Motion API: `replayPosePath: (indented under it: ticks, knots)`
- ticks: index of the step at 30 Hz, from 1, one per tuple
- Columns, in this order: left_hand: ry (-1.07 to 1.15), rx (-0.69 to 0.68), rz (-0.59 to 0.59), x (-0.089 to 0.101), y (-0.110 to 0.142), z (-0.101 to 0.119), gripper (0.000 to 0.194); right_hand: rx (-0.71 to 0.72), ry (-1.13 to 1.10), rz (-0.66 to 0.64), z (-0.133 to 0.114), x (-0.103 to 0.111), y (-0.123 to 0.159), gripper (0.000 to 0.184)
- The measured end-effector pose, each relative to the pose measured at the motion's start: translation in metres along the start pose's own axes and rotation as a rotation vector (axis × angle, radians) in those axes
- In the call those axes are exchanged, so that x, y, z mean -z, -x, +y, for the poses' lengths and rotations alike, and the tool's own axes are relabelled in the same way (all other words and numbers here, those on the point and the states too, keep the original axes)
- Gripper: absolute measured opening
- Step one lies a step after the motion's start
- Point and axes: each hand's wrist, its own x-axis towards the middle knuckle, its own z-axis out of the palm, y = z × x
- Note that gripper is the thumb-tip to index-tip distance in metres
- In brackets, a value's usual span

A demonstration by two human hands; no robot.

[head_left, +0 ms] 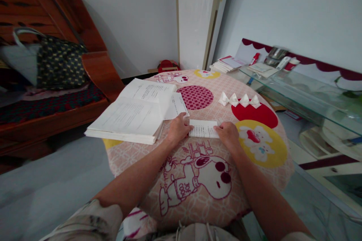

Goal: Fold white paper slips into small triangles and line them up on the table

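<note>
A folded sheet of printed paper (pixel 203 129) lies flat on the cloth-covered round table, held at both ends. My left hand (pixel 179 130) grips its left edge, fingers closed and thumb on top. At the right edge my right hand (pixel 228 134) pinches the paper between thumb and fingers. Left of it sits an open stack of printed sheets (pixel 132 115), with a loose printed sheet (pixel 177 104) sticking out beside my left hand. Beyond my right hand several folded white paper shapes (pixel 239 100) stand in a row.
A patterned tablecloth (pixel 158 150) covers the table. To the right is a glass-topped stand (pixel 305 98) carrying a metal container, a cup and papers. A wooden bench (pixel 93 71) with bags is on the left; a tall white air conditioner (pixel 195 22) stands behind.
</note>
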Motion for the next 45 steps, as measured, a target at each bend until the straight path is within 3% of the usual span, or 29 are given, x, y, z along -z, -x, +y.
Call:
replayPosePath:
  ticks: [26,35,39,45]
  knots:
    - [0.021,0.103,-0.023,0.0021,0.0024,0.0091,0.064,-0.002,0.043,-0.023,0.002,-0.0037,-0.0031,0.034]
    - [0.009,0.083,-0.018,0.0017,0.0025,0.0097,0.062,0.001,0.026,-0.024,0.002,-0.004,-0.0038,0.034]
    - [-0.102,0.019,0.005,0.0005,0.0017,0.0094,0.057,-0.012,0.027,-0.032,0.0007,-0.0032,-0.0037,0.034]
    - [-0.44,-0.166,0.015,-0.0003,0.0031,0.0102,0.03,-0.012,0.021,-0.016,-0.0008,-0.0021,-0.0023,0.033]
